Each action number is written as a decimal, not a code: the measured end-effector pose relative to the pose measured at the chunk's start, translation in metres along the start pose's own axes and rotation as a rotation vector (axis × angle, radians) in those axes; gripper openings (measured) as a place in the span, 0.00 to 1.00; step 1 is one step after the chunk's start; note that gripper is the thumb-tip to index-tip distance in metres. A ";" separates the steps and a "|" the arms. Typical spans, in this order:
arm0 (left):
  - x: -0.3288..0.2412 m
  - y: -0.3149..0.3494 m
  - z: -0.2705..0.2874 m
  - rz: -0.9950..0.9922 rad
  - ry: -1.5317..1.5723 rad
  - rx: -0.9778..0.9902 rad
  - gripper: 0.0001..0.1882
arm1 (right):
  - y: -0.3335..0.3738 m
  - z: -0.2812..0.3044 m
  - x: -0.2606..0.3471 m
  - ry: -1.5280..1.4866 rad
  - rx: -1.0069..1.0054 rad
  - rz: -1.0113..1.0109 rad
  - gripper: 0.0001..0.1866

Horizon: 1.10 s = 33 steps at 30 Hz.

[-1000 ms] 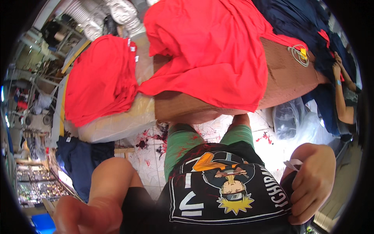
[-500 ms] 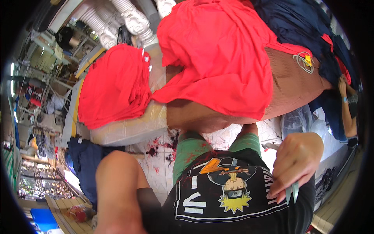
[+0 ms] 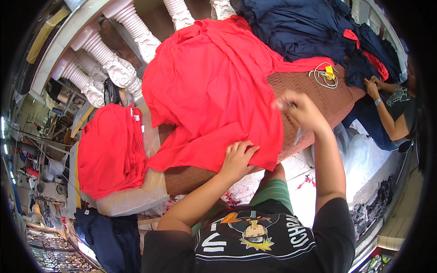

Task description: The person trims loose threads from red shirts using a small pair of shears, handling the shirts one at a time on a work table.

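A large red garment [image 3: 214, 95] lies spread and creased over a brown padded surface [image 3: 298, 84], its near edge hanging over the front. My left hand [image 3: 239, 159] rests palm down on that near edge, its fingers laid on the cloth and the thumb apart. Raised over the garment's right edge, my right hand [image 3: 297, 109] is curled and smeared by motion. Below its palm shows a blurred pale blade of small thread snips [image 3: 298, 135]. To the left sits a stack of folded red garments [image 3: 111, 150] on a plastic-covered surface [image 3: 136, 199].
Dark navy garments [image 3: 291, 27] are heaped at the far right, beside a white cord with a yellow tag [image 3: 328, 71]. Another person's hands [image 3: 374, 86] handle navy cloth there. White balusters [image 3: 136, 32] stand behind. Navy cloth [image 3: 107, 236] hangs at lower left; clear plastic [image 3: 364, 154] lies at right.
My left hand has come forward onto the red garment's near edge. My right hand, with the snips, has swung up and forward from beside my shirt to the garment's right edge. The view has shifted.
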<state>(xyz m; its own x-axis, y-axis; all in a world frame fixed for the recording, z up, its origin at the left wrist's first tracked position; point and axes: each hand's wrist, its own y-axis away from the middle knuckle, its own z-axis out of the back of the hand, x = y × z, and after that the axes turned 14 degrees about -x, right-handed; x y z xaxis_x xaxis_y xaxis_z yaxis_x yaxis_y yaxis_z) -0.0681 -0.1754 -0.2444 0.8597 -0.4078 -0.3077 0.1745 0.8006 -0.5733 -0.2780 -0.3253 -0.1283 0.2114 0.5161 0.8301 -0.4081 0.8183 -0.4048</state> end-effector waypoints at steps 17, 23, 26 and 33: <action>0.114 0.076 0.216 0.425 0.032 -0.819 0.16 | -0.022 -0.050 0.009 0.214 -0.344 0.074 0.08; 0.214 0.145 0.227 0.972 0.101 -0.800 0.25 | 0.075 -0.098 0.021 0.247 0.099 -0.085 0.06; 0.136 0.087 0.193 0.707 -0.139 -0.932 0.23 | 0.080 -0.085 0.024 0.321 0.490 -0.061 0.07; 0.013 0.021 0.060 0.140 -0.014 -0.215 0.30 | 0.062 -0.074 -0.024 0.449 0.233 0.018 0.15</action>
<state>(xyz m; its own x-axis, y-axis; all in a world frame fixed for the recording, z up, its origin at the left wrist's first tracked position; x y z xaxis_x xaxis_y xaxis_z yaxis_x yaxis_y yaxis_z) -0.0247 -0.1374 -0.2147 0.8753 -0.2921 -0.3855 -0.0513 0.7365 -0.6745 -0.2426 -0.2683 -0.2020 0.5428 0.6292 0.5563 -0.5915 0.7566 -0.2787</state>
